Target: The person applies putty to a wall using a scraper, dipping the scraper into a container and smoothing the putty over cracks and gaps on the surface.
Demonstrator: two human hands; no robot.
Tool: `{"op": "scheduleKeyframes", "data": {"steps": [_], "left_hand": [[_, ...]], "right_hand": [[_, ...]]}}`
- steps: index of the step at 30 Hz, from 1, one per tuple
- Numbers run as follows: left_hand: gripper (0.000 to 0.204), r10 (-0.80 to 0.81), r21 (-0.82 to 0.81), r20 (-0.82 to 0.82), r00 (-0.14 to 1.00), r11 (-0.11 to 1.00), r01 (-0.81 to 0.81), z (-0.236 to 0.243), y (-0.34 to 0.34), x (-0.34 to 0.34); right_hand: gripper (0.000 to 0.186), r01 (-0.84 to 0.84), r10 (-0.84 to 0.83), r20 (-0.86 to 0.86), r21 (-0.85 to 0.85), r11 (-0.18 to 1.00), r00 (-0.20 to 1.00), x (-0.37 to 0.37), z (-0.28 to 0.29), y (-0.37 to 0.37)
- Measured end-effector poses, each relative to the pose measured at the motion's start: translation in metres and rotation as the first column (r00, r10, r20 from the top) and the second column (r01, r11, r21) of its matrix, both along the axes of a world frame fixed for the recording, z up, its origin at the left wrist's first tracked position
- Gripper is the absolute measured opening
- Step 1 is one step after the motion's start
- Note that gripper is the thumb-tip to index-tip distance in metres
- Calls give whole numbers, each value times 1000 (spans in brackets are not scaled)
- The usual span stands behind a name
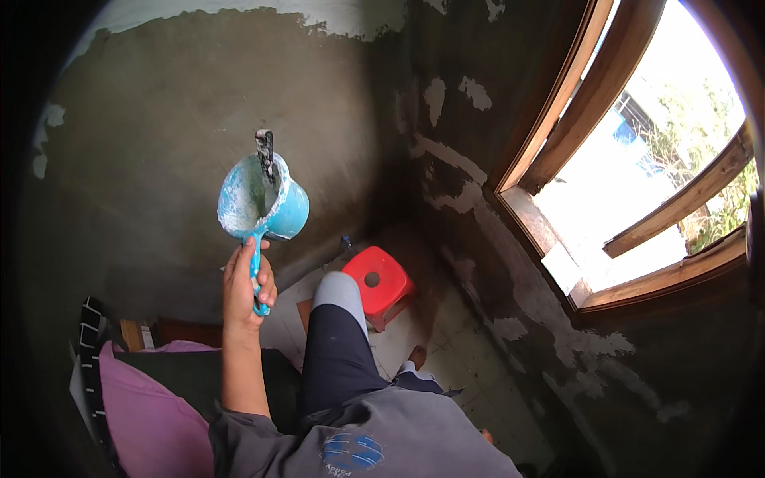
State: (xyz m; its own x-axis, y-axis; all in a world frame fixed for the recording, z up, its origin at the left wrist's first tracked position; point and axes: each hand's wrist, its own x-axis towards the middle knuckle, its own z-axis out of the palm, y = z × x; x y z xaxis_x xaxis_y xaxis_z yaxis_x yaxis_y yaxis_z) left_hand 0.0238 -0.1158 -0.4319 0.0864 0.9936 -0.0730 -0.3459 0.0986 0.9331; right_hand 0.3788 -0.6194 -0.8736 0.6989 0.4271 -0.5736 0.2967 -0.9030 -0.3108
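Note:
My left hand (250, 280) is closed around the handle of a light-blue plastic dipper (292, 210), holding it out in front of the wall. Whitish paste is smeared over the dipper's rim and inside. A scraper with a dark, paste-stained handle (264, 143) leans in it, handle up; its lower end is hidden in the cup. At the right edge of my grey shirt a small patch of skin (485, 436) shows, seemingly part of my right hand. Its fingers are hidden by the shirt, so I cannot make out what they do.
A red plastic stool (384, 275) stands on the tiled floor beyond my raised knee, near the wall corner. Pink cloth (147, 398) lies over something dark at left. Grey plastered walls (183, 95) meet ahead. A wooden-framed window (550, 151) opens at right, with a slanting wooden bar.

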Motion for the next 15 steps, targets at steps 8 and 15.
{"op": "scheduleKeyframes", "data": {"steps": [8,15], "left_hand": [[33,35,-196,-52,998,980,-44,-10,22,-27],[33,77,-334,-85,993,937,-101,-33,14,-33]], "right_hand": [[12,-586,-157,779,573,574,607,90,330,210],[18,-682,-314,842,539,494,439,192,577,304]]}}
